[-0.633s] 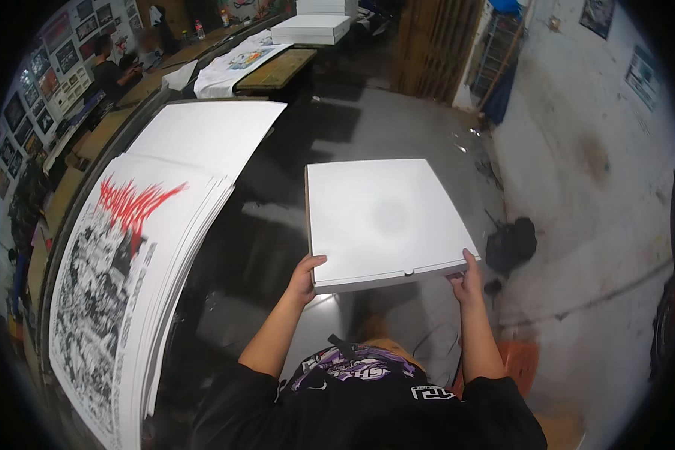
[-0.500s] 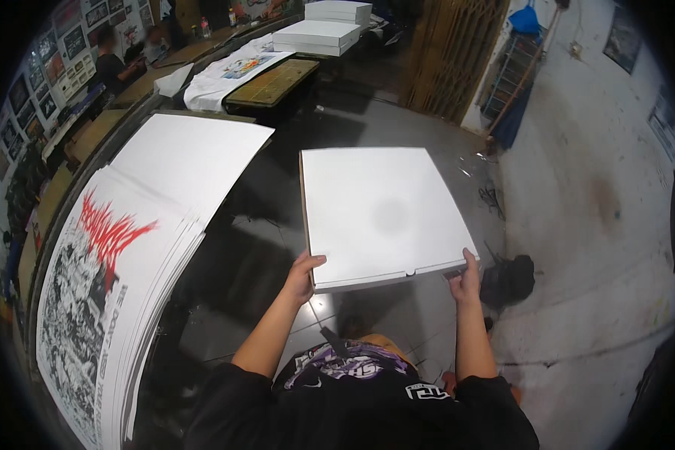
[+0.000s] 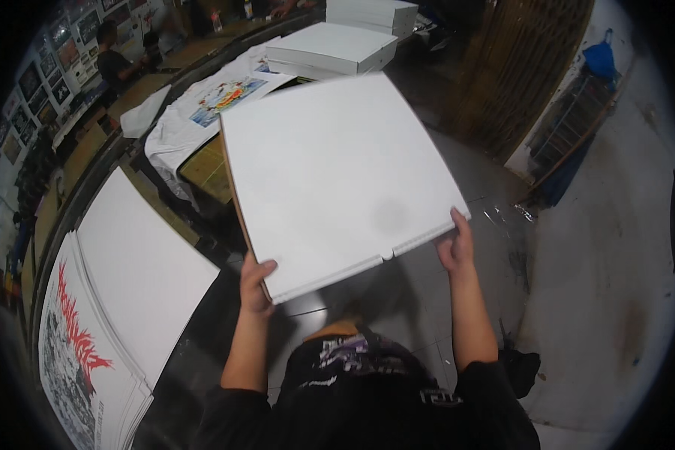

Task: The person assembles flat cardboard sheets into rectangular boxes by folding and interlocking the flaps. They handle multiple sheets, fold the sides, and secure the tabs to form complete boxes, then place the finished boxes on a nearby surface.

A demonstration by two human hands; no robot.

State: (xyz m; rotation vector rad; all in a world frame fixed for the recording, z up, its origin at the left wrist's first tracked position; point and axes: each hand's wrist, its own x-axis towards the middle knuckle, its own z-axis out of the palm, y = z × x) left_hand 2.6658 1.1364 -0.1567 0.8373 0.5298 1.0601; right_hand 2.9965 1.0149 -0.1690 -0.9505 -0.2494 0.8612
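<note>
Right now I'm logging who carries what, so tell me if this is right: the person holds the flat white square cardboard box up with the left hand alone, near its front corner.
Not quite. The head view shows both hands on the flat white square cardboard box: the left hand grips near its front corner, and the right hand grips the opposite near corner.

I am looking at a print workshop: stacks of large printed sheets (image 3: pixel 90 352) with red and black artwork are lying left of my fingers (image 3: pixel 259 271), and a printed white shirt (image 3: pixel 202 112) is spread on a bench beyond them. Posters (image 3: pixel 30 112) are covering the far-left wall, over a stained concrete floor (image 3: pixel 615 285).
</note>
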